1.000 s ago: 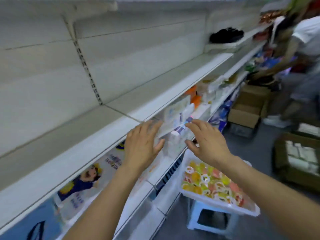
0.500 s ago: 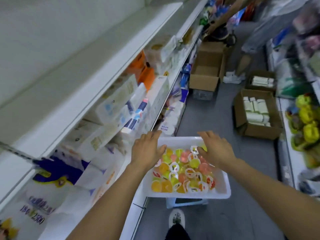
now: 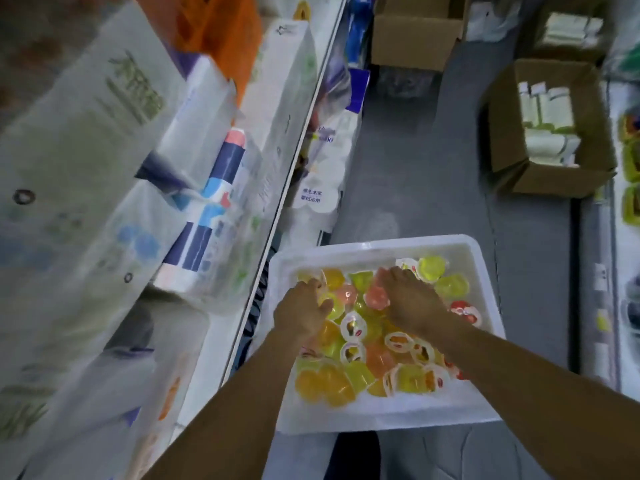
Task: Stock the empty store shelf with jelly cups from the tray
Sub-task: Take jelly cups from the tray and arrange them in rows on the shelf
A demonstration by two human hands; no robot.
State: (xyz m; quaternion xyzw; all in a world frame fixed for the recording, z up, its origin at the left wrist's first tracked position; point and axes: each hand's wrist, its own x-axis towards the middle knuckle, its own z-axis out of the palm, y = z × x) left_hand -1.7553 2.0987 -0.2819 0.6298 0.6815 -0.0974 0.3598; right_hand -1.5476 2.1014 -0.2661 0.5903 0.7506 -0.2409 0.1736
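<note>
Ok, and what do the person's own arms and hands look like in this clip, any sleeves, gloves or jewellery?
Both forearms are bare right up to the frame edge, so no sleeves show. The left hand and right hand wear no gloves, and no watch, bracelet or ring is visible on the wrists or the backs of the hands. The fingertips are hidden among the jelly cups, and the picture is slightly blurred.

We see printed Chinese characters on a white tissue pack (image 3: 313,195) on the lower shelf, too blurred to read. Larger green characters on another white pack (image 3: 104,109) above are equally unclear.
</note>
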